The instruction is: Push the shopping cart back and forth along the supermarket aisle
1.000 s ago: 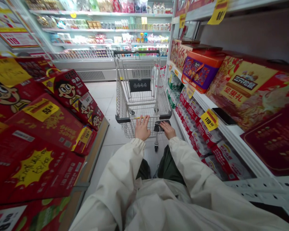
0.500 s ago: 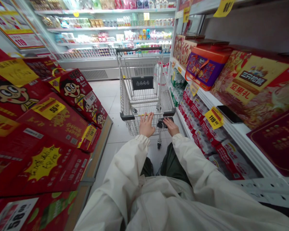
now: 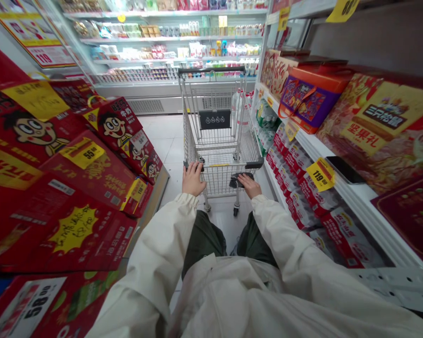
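Observation:
Ahead of me stands a wire shopping cart (image 3: 216, 165) with black corner pieces; nothing shows in its basket. Its black bar (image 3: 211, 70) is on the far side. My left hand (image 3: 193, 180) is on the near left corner of the cart, its fingers over the black corner piece and its thumb pointing inward. My right hand (image 3: 250, 186) is closed over a small black object (image 3: 235, 180) just below the near right corner. What kind of object that is, I cannot make out; the fingers cover part of it.
Red milk cartons (image 3: 120, 126) and gift boxes are stacked on the left. On the right, a white shelf (image 3: 306, 145) holds an orange-purple box (image 3: 308, 101), a nut gift box (image 3: 377, 117) and a dark phone-like slab (image 3: 345, 170). A refrigerated display (image 3: 169, 87) lines the back.
My left hand has moved left along the near rim to the corner piece. The cart and surroundings sit slightly further right in view. My right hand stays on the black object.

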`<state>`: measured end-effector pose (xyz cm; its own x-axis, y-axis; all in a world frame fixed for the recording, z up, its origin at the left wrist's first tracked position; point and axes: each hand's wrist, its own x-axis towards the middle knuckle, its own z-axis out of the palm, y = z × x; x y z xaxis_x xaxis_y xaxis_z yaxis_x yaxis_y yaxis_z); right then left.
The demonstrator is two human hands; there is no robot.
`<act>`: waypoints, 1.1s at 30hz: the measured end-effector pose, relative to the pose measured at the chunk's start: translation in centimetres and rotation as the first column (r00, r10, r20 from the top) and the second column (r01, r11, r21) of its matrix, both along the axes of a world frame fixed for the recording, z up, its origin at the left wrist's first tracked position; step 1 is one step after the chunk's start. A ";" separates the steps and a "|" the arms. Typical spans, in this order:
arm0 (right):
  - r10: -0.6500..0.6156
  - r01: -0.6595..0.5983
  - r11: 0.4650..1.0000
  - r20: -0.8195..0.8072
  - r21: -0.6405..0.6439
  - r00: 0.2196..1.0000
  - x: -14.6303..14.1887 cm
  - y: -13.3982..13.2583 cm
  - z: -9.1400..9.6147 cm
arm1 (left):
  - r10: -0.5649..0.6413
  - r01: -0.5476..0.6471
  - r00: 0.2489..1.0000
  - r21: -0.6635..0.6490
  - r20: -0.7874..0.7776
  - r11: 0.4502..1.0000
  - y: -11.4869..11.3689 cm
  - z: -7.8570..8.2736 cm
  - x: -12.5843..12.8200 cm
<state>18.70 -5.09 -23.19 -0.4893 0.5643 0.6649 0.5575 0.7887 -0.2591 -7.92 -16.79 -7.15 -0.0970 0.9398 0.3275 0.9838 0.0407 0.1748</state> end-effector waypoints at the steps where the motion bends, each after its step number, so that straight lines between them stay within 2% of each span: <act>1: -0.001 0.001 1.000 0.006 -0.010 1.000 -0.1 0.0 -0.4 | 0.000 0.000 1.000 -0.002 0.006 1.000 0.1 -0.1 0.1; 4: -0.024 0.024 1.000 0.013 -0.018 1.000 -0.1 -0.3 -0.6 | -0.007 0.008 1.000 -0.007 0.015 1.000 0.4 -0.2 0.4; 10: -0.013 0.013 0.999 -0.009 0.038 1.000 -1.2 -0.2 1.2 | -0.013 0.014 1.000 -0.003 0.024 1.000 0.6 -0.3 0.4; 17: -0.005 0.006 0.999 -0.038 0.037 0.999 -2.1 -0.9 -0.5 | -0.029 0.029 0.999 0.000 0.030 1.000 0.2 0.1 0.6; 21: 0.006 0.001 0.994 -0.066 0.106 0.998 -3.3 -1.7 0.3 | -0.029 0.029 0.999 0.008 0.025 1.000 0.0 -0.1 0.8; 24: 0.031 -0.024 0.994 -0.070 0.105 0.997 -4.4 -1.7 0.9 | -0.025 0.024 0.999 0.012 0.024 1.000 -0.2 -0.1 1.2; 27: 0.027 -0.021 0.997 -0.075 0.079 0.997 -4.9 -1.7 0.2 | -0.033 0.033 0.999 0.011 0.031 0.999 -0.4 0.1 1.4; 30: 0.031 -0.027 0.997 -0.062 0.072 0.998 -4.9 -2.0 -0.8 | -0.089 0.089 0.995 0.000 0.039 0.996 -0.7 0.4 0.3; 33: 0.025 -0.018 0.993 -0.059 0.119 0.998 -5.1 -2.4 -0.6 | -0.106 0.105 0.993 0.018 0.043 0.994 -1.2 0.4 -1.8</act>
